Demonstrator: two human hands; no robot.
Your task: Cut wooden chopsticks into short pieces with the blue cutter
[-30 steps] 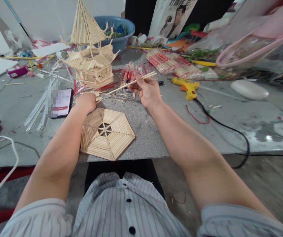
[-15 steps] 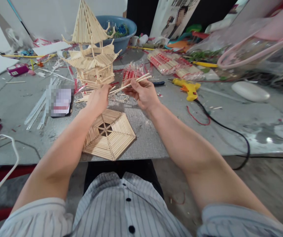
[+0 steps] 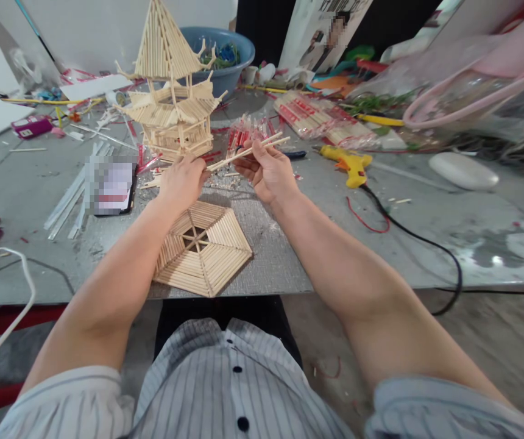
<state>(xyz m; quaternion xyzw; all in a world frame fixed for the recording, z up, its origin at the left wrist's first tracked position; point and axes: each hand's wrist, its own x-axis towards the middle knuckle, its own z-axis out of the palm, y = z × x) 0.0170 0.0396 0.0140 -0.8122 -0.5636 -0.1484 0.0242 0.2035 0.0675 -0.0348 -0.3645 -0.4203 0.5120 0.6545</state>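
Thin wooden chopsticks [image 3: 231, 160] span the gap between my hands, slanting up to the right. My right hand [image 3: 269, 167] pinches them between thumb and fingers, their ends jutting past it. My left hand [image 3: 183, 180] is closed around their lower left end; its fingertips are mostly hidden behind the back of the hand. Below lies a flat hexagonal panel of sticks [image 3: 225, 259] with a spoked opening in its middle, partly covered by my left forearm. Just behind my left hand stands a tiered pagoda model [image 3: 175, 113] built of sticks.
Right of my hands lie a yellow glue gun [image 3: 353, 167] with a black cord and a white computer mouse [image 3: 463, 169]. A phone [image 3: 114, 186] and clear glue sticks [image 3: 67, 198] are at left. Packaged chopsticks [image 3: 317, 119] and a blue basin [image 3: 239, 64] stand farther back.
The chopsticks and my right hand have shifted slightly to the right. Both hands keep their hold, and the panel and pagoda model stay put.
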